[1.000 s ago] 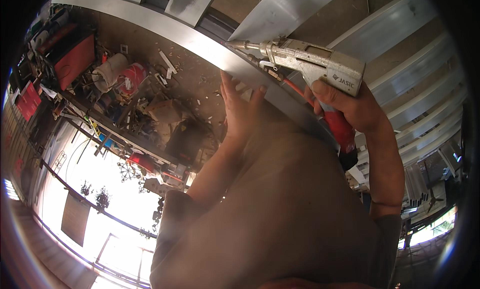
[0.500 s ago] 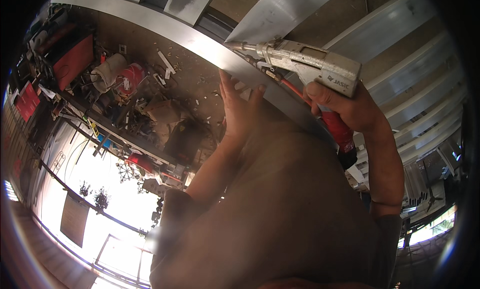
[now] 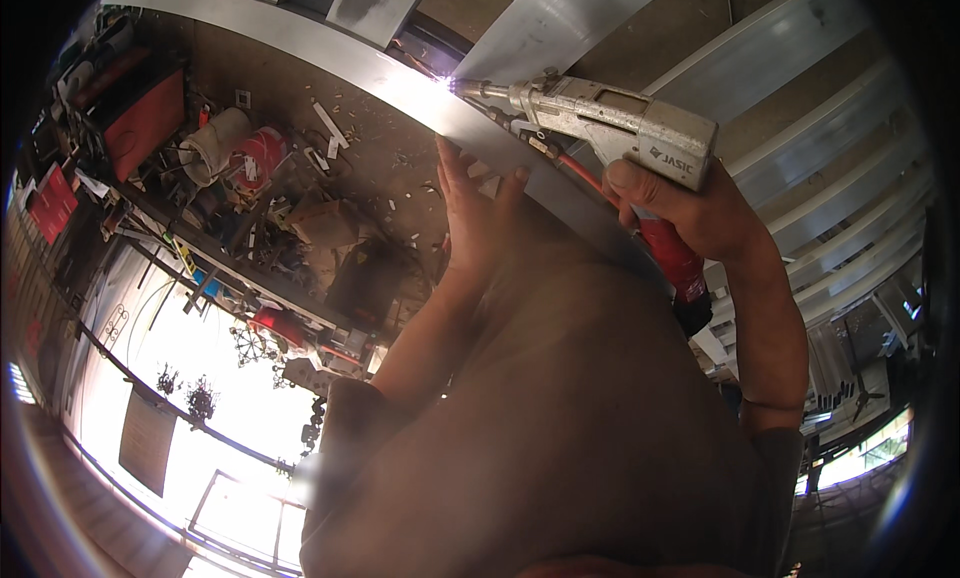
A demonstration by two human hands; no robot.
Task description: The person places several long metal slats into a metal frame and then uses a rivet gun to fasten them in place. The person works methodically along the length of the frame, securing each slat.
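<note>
My right hand grips a grey welding gun with a red hose under it. The gun's nozzle touches a long curved steel bar, and a bright spark shines at the tip. My left hand lies flat with fingers spread against the same bar just below the nozzle. My brown-clad torso fills the lower middle of the view.
Several more steel bars run across the upper right. At the left lies a cluttered workshop floor with a red box, a white roll, a red canister and metal scraps. Bright daylight comes in at the lower left.
The welding gun has moved along the bar to the upper left, and a spark now shows at its tip. My left hand stays pressed on the bar.
</note>
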